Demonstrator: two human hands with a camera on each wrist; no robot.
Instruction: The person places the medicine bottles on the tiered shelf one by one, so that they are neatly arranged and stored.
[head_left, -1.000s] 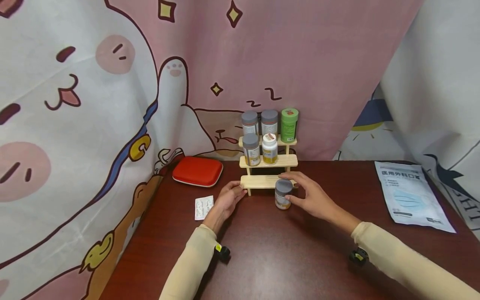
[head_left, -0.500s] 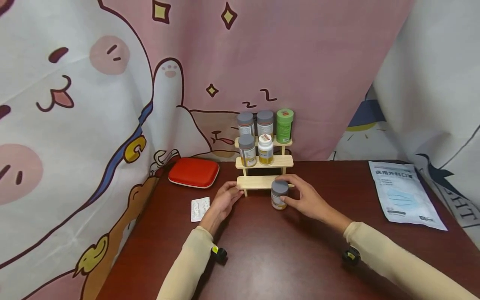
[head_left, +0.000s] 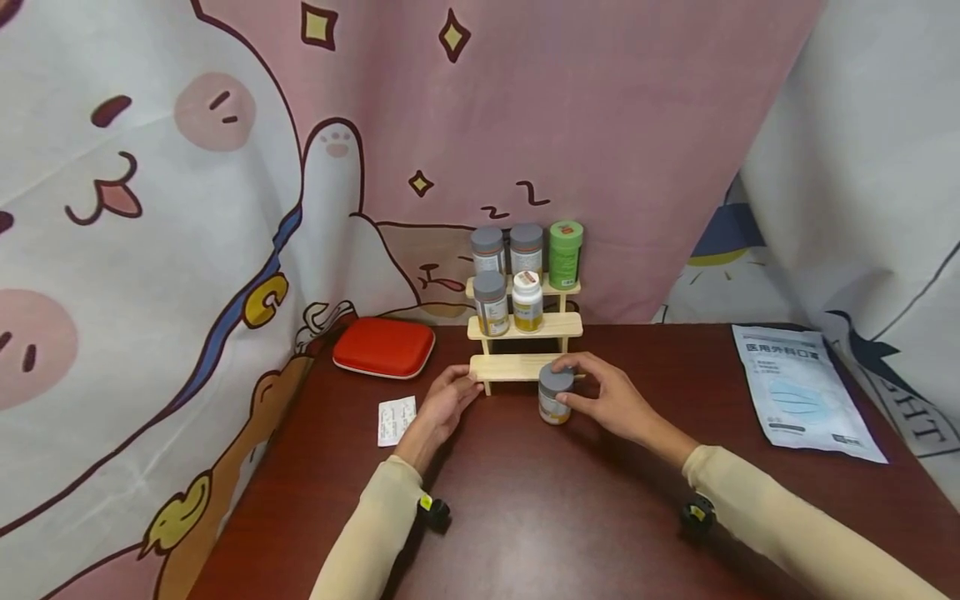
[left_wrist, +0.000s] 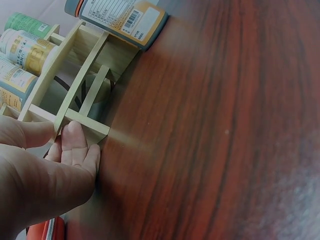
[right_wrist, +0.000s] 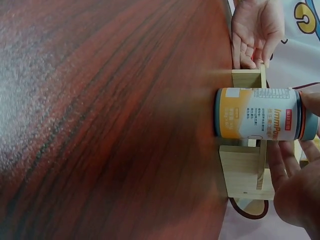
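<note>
A three-tier wooden stand (head_left: 513, 367) stands at the back of the table. My left hand (head_left: 442, 404) pinches the left end of its lowest shelf, thumb above and fingers underneath in the left wrist view. My right hand (head_left: 611, 396) grips a grey-lidded supplement bottle (head_left: 555, 404) around its lid. This bottle, with a white and orange label (right_wrist: 255, 114), is upright in front of the lowest shelf's right part. Whether its base touches the table I cannot tell. A grey-lidded bottle (head_left: 491, 308) and a white-capped bottle (head_left: 528, 304) occupy the middle shelf.
On the top shelf are two grey-lidded bottles (head_left: 527, 246) and a green bottle (head_left: 566, 254). A red zip case (head_left: 384, 346) and a blister pack (head_left: 396, 421) lie to the left. A face mask packet (head_left: 806, 392) lies at the right. A printed curtain (head_left: 600, 108) hangs behind.
The head view has shifted slightly, so the scene sits a little further left. Both hands, the bottle and the stand keep their places relative to each other.
</note>
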